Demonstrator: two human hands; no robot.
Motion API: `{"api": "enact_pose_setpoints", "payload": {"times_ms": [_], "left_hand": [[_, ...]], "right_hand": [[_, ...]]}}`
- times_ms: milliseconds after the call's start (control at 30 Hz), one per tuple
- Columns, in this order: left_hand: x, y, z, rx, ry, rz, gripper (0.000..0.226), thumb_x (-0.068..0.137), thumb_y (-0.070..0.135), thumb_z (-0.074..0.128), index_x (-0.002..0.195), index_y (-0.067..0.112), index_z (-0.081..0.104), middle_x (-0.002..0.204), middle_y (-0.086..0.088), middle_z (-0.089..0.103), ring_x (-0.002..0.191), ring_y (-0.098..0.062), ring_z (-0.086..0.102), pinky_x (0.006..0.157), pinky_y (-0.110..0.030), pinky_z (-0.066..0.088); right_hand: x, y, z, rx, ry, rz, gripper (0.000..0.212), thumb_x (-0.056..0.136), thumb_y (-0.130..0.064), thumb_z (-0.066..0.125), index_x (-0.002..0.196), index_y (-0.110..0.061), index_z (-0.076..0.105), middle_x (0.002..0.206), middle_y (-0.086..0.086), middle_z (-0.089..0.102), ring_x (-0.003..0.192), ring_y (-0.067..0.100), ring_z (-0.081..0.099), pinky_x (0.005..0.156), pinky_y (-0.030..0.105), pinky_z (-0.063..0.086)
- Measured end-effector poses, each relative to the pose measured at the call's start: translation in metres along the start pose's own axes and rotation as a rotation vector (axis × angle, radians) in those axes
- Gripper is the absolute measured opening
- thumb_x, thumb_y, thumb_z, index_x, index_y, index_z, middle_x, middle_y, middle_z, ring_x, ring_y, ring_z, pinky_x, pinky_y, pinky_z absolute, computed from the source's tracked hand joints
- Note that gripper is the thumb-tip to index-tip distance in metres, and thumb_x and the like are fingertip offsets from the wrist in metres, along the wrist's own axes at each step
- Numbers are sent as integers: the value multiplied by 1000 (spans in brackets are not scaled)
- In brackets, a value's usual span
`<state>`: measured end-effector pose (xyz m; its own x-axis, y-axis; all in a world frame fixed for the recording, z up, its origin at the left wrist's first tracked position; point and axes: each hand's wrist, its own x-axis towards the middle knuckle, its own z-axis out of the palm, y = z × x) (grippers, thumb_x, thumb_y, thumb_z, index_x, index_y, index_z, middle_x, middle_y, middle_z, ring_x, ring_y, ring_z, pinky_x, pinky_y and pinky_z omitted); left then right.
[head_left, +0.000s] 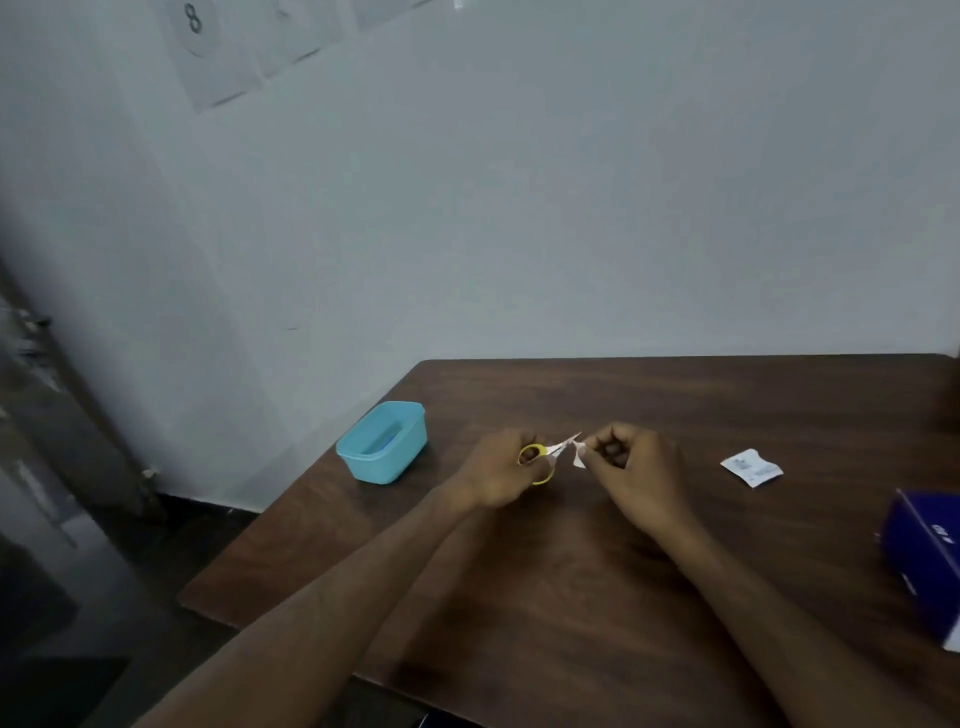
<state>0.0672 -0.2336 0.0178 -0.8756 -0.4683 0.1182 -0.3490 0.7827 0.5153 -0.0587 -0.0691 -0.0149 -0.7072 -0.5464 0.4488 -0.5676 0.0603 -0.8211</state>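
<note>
Forearms (363, 597) stretched over the bench (571, 395); left hand (498, 473) curled its fingers round yellow scissors (545, 454), blades at a white strip (578, 460) pinched in right hand (634, 467) fingers, mid-bench.

Small yellow-handled scissors (545, 457), blades parted around a white paper scrap (578, 457), both held above the tabletop (571, 597).

Yellow-handled scissors (546, 451) in left hand (496, 470), blades at a white strip (578, 459) in right hand (639, 475)
</note>
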Motion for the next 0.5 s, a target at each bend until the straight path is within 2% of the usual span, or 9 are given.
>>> {"api": "enact_pose_setpoints", "payload": {"times_ms": [67,133,200,233,367,433,500], "left_hand": [[9,12,17,-188,58,61,19,105,35,68,99,16,70,77,4,67,61,-16,62,55,-32,56],[21,22,34,-335,79,87,16,106,29,68,108,13,71,83,2,70,70,-14,65,54,-31,59],[34,30,48,-468,54,133,7,106,20,66,105,16,71,83,3,71,71,-10,66,56,-29,58],[38,34,51,-526,51,157,7,106,18,65,102,20,71,81,3,71,70,-10,66,56,-29,58],[59,36,63,-646,90,182,4,104,18,70,103,18,74,85,-2,74,75,-18,68,58,-32,60],[66,33,68,-665,111,190,5,102,22,74,104,18,76,87,-4,77,75,-23,70,59,-34,61],[71,29,74,-728,105,202,2,100,19,76,102,18,76,88,-6,78,77,-20,72,58,-32,61]], "right_hand": [[1,2,-2,24,41,28,11,87,-20,85,80,-26,78,73,-12,76,70,3,70,66,24,54],[3,6,-5,31,99,46,9,87,-21,85,83,-25,79,74,-13,76,71,0,70,65,17,51],[8,8,-9,0,161,89,6,88,-24,83,85,-23,78,76,-14,75,73,-3,69,62,8,44],[11,7,-11,-5,188,109,7,89,-27,82,86,-23,77,76,-14,74,74,-3,68,62,9,43],[19,19,-13,49,274,145,16,88,-37,79,83,-23,73,77,-8,76,75,9,74,74,35,59],[21,26,-14,30,277,141,18,87,-40,77,83,-22,73,76,-7,76,75,11,74,76,40,61],[25,34,-14,8,284,149,18,86,-41,74,84,-24,72,75,-7,76,73,14,74,75,43,61]]}}
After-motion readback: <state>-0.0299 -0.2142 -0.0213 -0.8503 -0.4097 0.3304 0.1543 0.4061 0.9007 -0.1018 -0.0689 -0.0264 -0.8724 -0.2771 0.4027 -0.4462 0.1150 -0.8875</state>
